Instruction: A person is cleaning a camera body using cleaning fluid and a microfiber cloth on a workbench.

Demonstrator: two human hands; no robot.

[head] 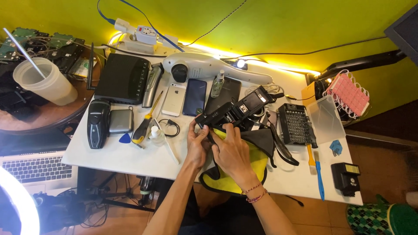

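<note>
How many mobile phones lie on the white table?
2: a white phone and a dark blue phone, side by side behind the hands. The dark slab beside them may be another.

The hands [217, 146] hide part of the yellow cloth [257, 167]. The laptop [37, 167] and ring light [17, 204] are cut off at the left edge.

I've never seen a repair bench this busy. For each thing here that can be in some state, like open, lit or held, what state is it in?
Black device: held over the table by both hands.
Left hand: gripping the device's end.
Right hand: fingers against its underside.
Yellow cloth: spread beneath the hands.
White phone: face down.
Clear lid: off, beside the bit set.
Plastic cup: upright, straw in.
</note>
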